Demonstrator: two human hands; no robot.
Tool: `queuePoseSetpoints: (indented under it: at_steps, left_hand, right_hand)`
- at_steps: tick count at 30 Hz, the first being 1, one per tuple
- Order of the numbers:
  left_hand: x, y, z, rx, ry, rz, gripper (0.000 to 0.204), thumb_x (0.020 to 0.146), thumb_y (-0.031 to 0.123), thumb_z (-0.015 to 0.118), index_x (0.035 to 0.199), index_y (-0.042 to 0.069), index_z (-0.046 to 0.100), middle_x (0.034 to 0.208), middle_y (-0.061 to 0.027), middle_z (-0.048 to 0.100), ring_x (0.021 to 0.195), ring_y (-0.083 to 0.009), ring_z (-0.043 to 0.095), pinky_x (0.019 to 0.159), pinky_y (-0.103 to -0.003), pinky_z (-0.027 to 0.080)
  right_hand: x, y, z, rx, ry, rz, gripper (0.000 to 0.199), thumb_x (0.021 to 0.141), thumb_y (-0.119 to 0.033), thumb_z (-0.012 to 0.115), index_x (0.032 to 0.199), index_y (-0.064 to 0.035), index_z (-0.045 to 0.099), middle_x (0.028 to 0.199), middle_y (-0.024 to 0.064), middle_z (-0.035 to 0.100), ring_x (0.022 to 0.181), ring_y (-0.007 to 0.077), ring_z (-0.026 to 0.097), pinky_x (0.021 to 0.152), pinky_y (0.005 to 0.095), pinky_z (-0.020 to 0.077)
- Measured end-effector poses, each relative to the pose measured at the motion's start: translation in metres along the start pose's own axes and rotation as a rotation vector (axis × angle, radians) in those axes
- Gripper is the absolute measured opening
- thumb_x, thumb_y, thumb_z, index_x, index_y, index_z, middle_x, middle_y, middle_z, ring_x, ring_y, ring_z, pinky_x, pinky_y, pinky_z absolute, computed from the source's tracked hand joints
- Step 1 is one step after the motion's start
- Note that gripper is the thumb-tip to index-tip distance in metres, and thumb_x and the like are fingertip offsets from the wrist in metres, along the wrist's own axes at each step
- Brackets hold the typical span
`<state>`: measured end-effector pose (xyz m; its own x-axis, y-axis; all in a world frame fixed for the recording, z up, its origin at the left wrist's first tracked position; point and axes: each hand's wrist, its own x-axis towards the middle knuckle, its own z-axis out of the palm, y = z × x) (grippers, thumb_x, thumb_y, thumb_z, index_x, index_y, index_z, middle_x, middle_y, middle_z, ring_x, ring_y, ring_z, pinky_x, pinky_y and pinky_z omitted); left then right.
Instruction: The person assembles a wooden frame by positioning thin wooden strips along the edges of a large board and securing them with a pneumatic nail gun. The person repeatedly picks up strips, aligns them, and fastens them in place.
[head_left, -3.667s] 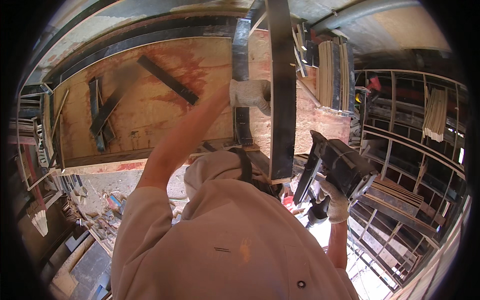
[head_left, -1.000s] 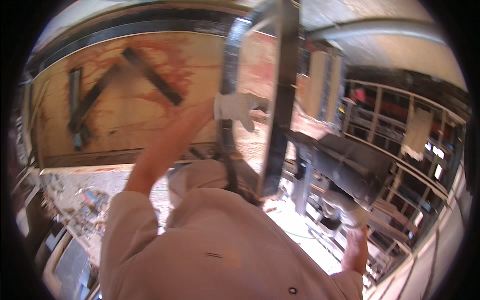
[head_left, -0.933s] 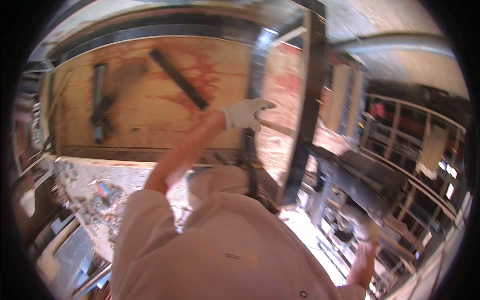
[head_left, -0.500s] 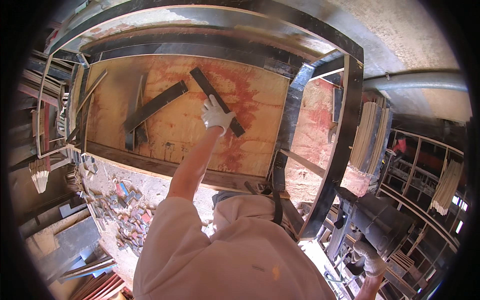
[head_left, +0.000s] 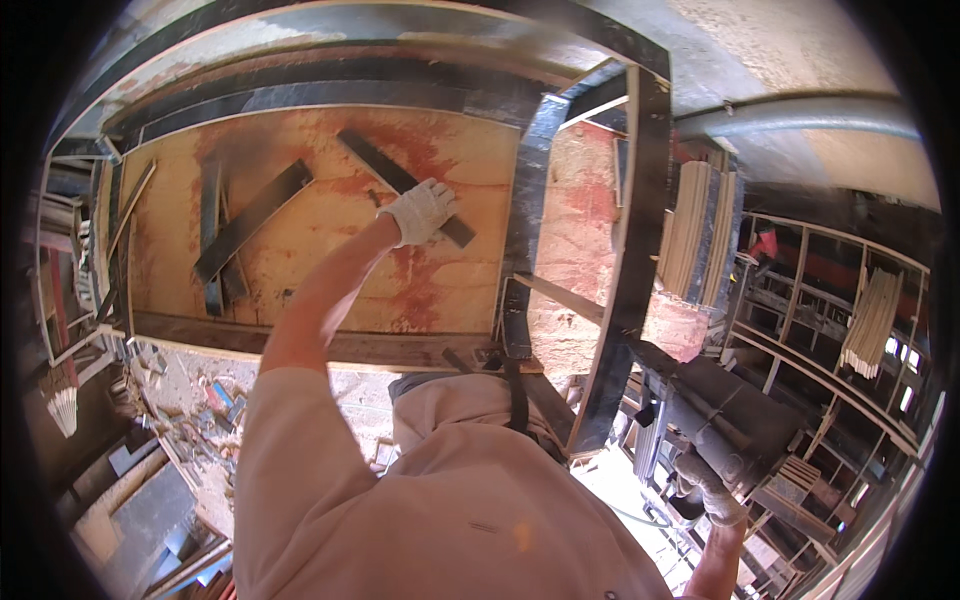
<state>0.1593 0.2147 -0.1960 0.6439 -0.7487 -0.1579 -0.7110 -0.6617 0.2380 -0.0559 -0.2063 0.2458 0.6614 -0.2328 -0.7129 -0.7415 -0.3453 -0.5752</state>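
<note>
1. The left hand [head_left: 421, 210], in a white work glove, is stretched far out over a stained plywood table [head_left: 300, 170]. It lies palm-down on the near end of a dark flat metal bar [head_left: 400, 185], its fingers [head_left: 442, 192] spread flat and released, pressing on the bar without curling round it.
2. The metal bar lies diagonally on the right half of the table, running from the far left toward the near right, just left of the black steel frame [head_left: 635, 250].
3. Two more dark flat bars [head_left: 245, 225] lie crossed on the left part of the table, well apart from the gloved left hand.
4. The black steel frame stands at the table's right edge, its uprights bent by the lens; a thin crossbar joins them low down.
5. The right hand [head_left: 712, 492], also gloved, is low at the right, clenched round the handle of a dark power tool [head_left: 715, 425] whose body points up toward the frame; what kind of tool it is cannot be told.
6. Bundles of pale slats [head_left: 690, 230] stand beyond the frame, and open metal racks [head_left: 830, 340] fill the right side.
7. The floor [head_left: 180, 400] at the near left is strewn with scraps and debris.
</note>
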Motion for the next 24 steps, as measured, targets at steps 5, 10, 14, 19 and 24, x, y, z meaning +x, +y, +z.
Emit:
queuePoseSetpoints:
  at_steps: [5,10,14,19,24]
  left_hand:
    - [0.059,0.035,-0.092,-0.417,0.521,-0.186,0.045,0.083,0.02,0.078,0.125,0.011,0.065,0.104,-0.0112,0.067,0.096,-0.0284,0.067,0.087,-0.041,0.053]
    - [0.107,0.084,-0.137,-1.603,0.867,-0.259,0.029,0.09,-0.003,0.071,0.117,0.007,0.069,0.102,-0.0073,0.075,0.094,-0.0174,0.071,0.084,-0.03,0.056]
    - [0.136,0.114,-0.143,-1.398,0.911,-0.146,0.028,0.087,-0.005,0.074,0.113,0.005,0.069,0.102,-0.0026,0.074,0.092,-0.0126,0.068,0.084,-0.028,0.056]
    - [0.147,0.115,-0.143,-1.387,0.839,-0.161,0.022,0.086,0.002,0.076,0.107,0.006,0.07,0.096,-0.0069,0.072,0.089,-0.0141,0.068,0.08,-0.031,0.055]
    - [0.137,0.121,-0.14,-1.222,0.84,-0.189,0.023,0.085,0.006,0.078,0.107,0.006,0.07,0.093,-0.0099,0.072,0.085,-0.0219,0.07,0.078,-0.035,0.056]
  right_hand:
    - [0.007,0.002,0.003,0.052,-0.025,-0.008,0.017,0.084,-0.008,0.077,0.078,-0.0042,0.061,0.061,0.0046,0.057,0.048,0.016,0.054,0.047,0.0286,0.0451]
    - [0.006,0.011,0.001,0.106,-0.033,0.001,0.017,0.084,-0.008,0.077,0.079,-0.0041,0.061,0.062,0.0045,0.057,0.048,0.0159,0.055,0.047,0.0286,0.0453]
    - [0.007,0.016,-0.001,0.135,-0.037,0.008,0.017,0.084,-0.008,0.077,0.079,-0.0041,0.061,0.062,0.0045,0.058,0.048,0.0158,0.055,0.047,0.0285,0.0454]
    - [0.011,0.015,-0.002,0.158,-0.027,0.02,0.017,0.084,-0.008,0.078,0.08,-0.004,0.061,0.063,0.0044,0.058,0.049,0.0157,0.055,0.047,0.0285,0.0455]
    - [0.015,0.013,-0.003,0.174,-0.025,0.034,0.017,0.084,-0.008,0.078,0.081,-0.0039,0.062,0.063,0.0043,0.058,0.049,0.0156,0.056,0.047,0.0284,0.0457]
